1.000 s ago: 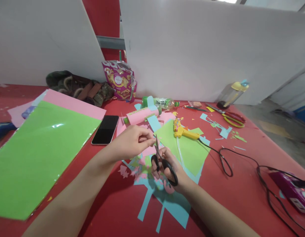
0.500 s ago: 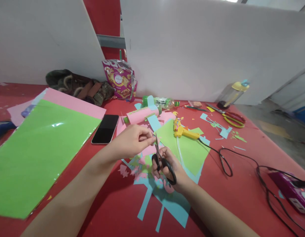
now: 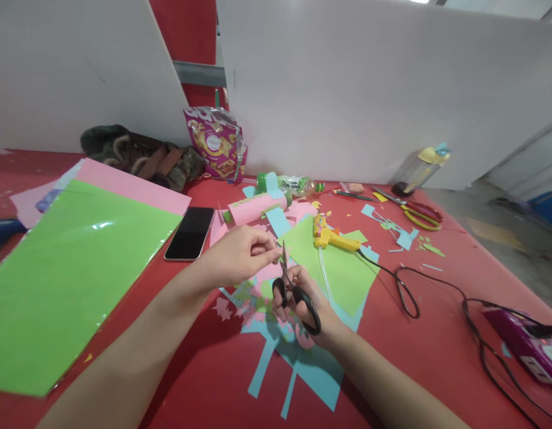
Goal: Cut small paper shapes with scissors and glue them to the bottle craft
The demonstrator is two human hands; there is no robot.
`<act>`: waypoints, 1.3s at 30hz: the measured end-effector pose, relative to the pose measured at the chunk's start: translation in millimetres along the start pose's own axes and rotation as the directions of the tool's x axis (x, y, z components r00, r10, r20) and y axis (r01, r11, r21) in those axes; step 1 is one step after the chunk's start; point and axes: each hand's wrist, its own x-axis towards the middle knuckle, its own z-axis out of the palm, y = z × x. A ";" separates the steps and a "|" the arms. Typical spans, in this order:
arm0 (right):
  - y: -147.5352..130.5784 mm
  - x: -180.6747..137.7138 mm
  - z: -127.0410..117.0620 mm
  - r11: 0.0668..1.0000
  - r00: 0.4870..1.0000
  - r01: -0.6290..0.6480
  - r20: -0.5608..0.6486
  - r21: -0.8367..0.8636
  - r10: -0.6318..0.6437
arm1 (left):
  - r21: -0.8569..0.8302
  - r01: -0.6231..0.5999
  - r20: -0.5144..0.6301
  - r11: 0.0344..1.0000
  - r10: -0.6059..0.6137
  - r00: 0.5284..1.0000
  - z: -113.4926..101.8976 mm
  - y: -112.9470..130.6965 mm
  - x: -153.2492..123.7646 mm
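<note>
My right hand [image 3: 305, 301] grips black-handled scissors [image 3: 290, 286], blades pointing up and away. My left hand [image 3: 237, 256] is pinched shut on a small paper piece right at the blades; the piece is too small and hidden to name its colour. Both hands hover above a litter of pink, green and blue paper scraps [image 3: 258, 298] on the red table [image 3: 414, 345]. A light green sheet [image 3: 342, 268] lies just right of the scissors.
A large green sheet [image 3: 65, 274] over a pink sheet [image 3: 128, 187] fills the left. Beside them lies a black phone [image 3: 190, 233]. A yellow glue gun [image 3: 331, 237] with black cord [image 3: 436, 292], a pink paper roll [image 3: 253, 210], red-yellow scissors [image 3: 418, 213], a bottle [image 3: 416, 170] and a snack bag [image 3: 215, 143] sit further back.
Almost nothing: the hands hold their place, and the scissors shift very slightly while the left hand keeps its pinch at the blades.
</note>
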 end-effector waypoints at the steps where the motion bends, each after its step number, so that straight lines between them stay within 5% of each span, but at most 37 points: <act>1: 0.2 0.0 -0.2 1.000 1.000 -0.002 -0.001 0.002 0.002 | 0.001 0.002 0.001 1.000 -0.002 1.000 -0.3 0.3 0.1; 24: 1.4 -0.8 1.0 1.000 0.999 -0.022 -0.048 -0.001 0.022 | 0.046 -0.011 -0.081 0.999 0.014 0.997 3.4 1.9 -0.3; 39: -0.9 -1.4 4.4 1.000 0.998 0.022 -0.065 0.013 -0.021 | -0.084 0.009 -0.101 0.996 -0.017 0.995 11.2 9.0 0.5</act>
